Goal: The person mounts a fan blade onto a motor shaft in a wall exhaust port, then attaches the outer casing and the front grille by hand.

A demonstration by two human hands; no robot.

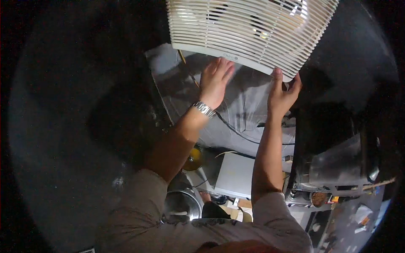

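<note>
A cream slatted grille panel (249, 38) fills the top middle of the head view, with light showing through its slats. My right hand (284, 97) is closed on its lower right corner, thumb on the face and fingers round the edge. Beneath the lower rim, my left hand (214, 82) reaches up with its fingers stretched out and fingertips at the rim. A metal watch (204, 109) is on my left wrist. What lies behind the panel is mostly hidden by the slats.
A dark cable (236, 131) runs below my hands across a greyish surface. Lower down are a white box-like appliance (235, 175), a round metal pot (182, 205) and a yellow round thing (193, 159). At the right stands a cluttered counter (320, 192) with a small bowl (318, 199).
</note>
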